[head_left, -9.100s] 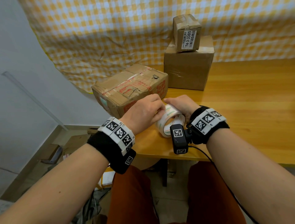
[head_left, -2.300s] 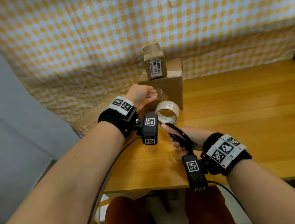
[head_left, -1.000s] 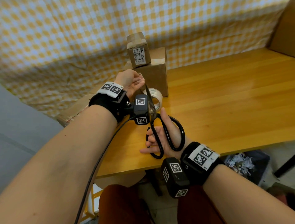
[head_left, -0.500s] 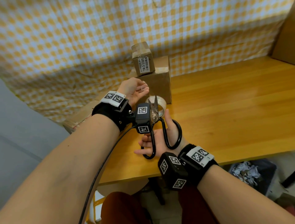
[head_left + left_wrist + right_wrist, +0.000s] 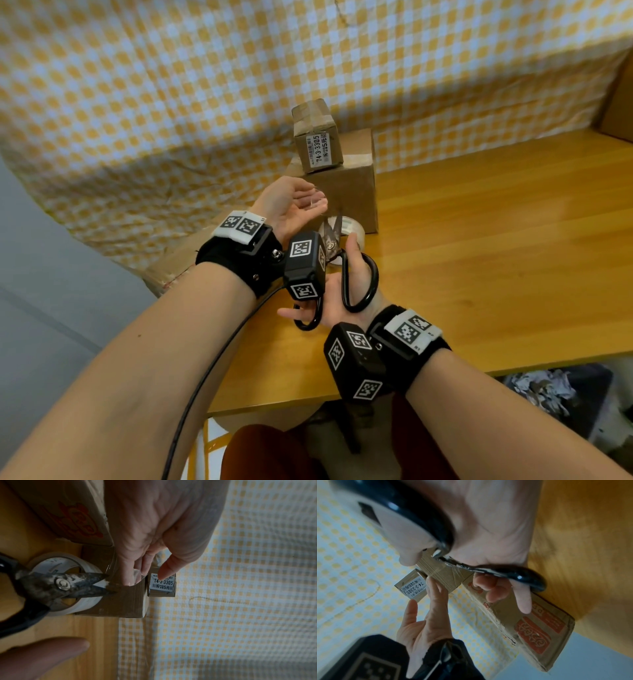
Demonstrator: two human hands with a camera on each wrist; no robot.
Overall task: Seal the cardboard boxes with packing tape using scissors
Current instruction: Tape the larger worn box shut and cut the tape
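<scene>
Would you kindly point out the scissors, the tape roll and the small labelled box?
scissors [image 5: 61, 584]: left wrist view, on the pivot screw.
tape roll [image 5: 87, 600]: left wrist view, on its outer wall.
small labelled box [image 5: 318, 150]: head view, on its white label.

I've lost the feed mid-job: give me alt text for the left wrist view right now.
The left hand pinches a strip of clear tape drawn from the tape roll, while open scissors straddle the strip. Behind stand a brown box, a small labelled box against a checked cloth, and a red-printed box on the wooden table.
</scene>
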